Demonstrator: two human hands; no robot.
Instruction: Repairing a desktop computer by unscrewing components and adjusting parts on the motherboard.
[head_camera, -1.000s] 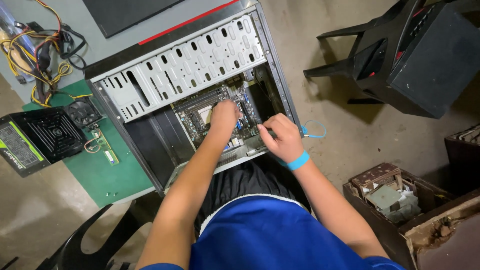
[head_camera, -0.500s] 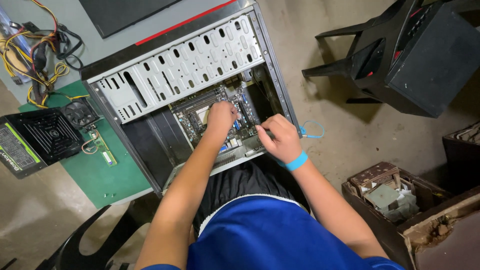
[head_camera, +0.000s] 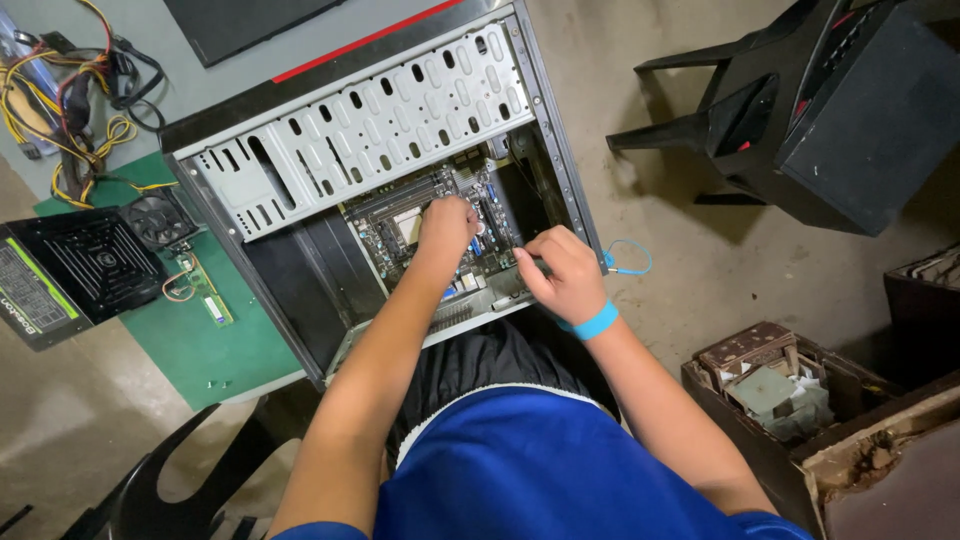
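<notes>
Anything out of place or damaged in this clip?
Nothing by the hands. The box at lower right has torn, frayed edges and holds loose scrap. A tangle of yellow and black cables sprawls at upper left, beside the opened computer case.

Bare concrete floor (head_camera: 760, 270) carrying an open computer case (head_camera: 370, 150); left of the case, green mat (head_camera: 190, 345), black power supply (head_camera: 75, 270), tangled cables (head_camera: 70, 90); right of it, black chair (head_camera: 830, 110).

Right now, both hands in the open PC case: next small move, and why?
Probably steady the motherboard with the left hand while the right hand works at its near-right edge. Both hands already rest on the board inside the case, under the perforated drive cage; what the right hand's grip holds is too small to tell.
</notes>
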